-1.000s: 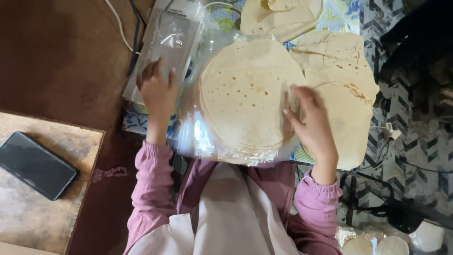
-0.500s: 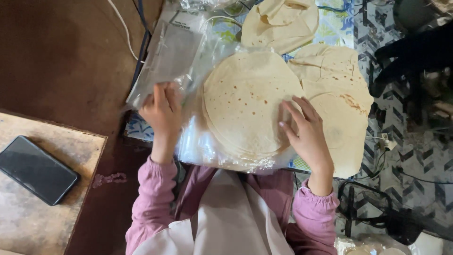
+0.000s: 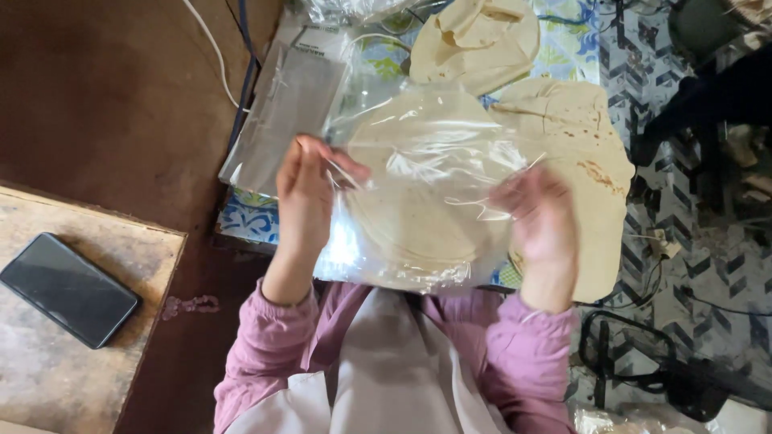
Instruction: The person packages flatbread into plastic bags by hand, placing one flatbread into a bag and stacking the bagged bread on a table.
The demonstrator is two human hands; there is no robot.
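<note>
Both hands were up over the stack in the head view, the only view I had. Left hand (image 3: pixel 305 197) pinched the left edge of a clear plastic bag (image 3: pixel 418 173) between thumb and fingers, closed narrow on the film. Right hand (image 3: pixel 543 221) looked blurred and sat behind or inside the film at the bag's right side; I judged it was gripping the plastic too, but I could not tell its grip for certain.

Inside or under the bag lay a round stack of flatbreads (image 3: pixel 410 217), just in front of the person's pink sleeves, on a patterned cloth (image 3: pixel 241 221). More loose flatbreads (image 3: pixel 591 161) lay to the right, touching the bag, and a folded pile of flatbreads (image 3: pixel 478 36) sat at the far side. An empty flat bag (image 3: pixel 281 112) lay at far left.

I judged the film light, limp and slippery, so it wanted a pinch at the edges, as the left hand had it. The breads looked thin, soft and easy to tear or fold, best supported from beneath with a flat palm.

On the near left a dark phone (image 3: pixel 68 289) rested on a wooden board (image 3: pixel 88 378).
</note>
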